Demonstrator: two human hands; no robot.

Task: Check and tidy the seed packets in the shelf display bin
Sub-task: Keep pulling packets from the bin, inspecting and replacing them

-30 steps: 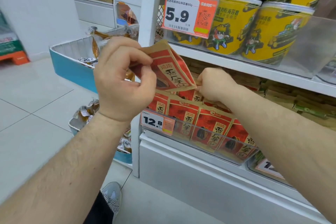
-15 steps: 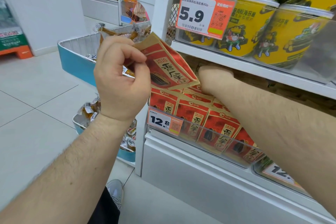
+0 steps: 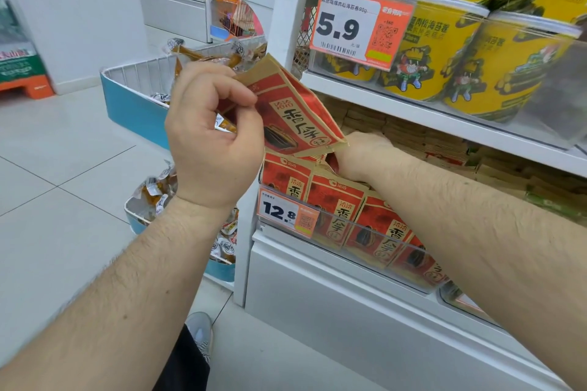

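Looking down from the head view, a red and tan seed packet (image 3: 295, 111) is seen pinched in the grip of the left hand (image 3: 209, 136), thumb and curled fingers closed on its upper left part, so that it is held tilted in the air. Just below and to the right of that grip, a row of matching packets (image 3: 343, 209) is stood upright in the clear display bin (image 3: 390, 251), behind a price tag reading 12.8 (image 3: 287, 213). The right hand (image 3: 359, 152) is reached into the back of the bin among the packets; its fingers are hidden, so its grip cannot be told, though it appears to be touching the packet tops. Above it, yellow tubs (image 3: 444, 51) are lined on the upper shelf.
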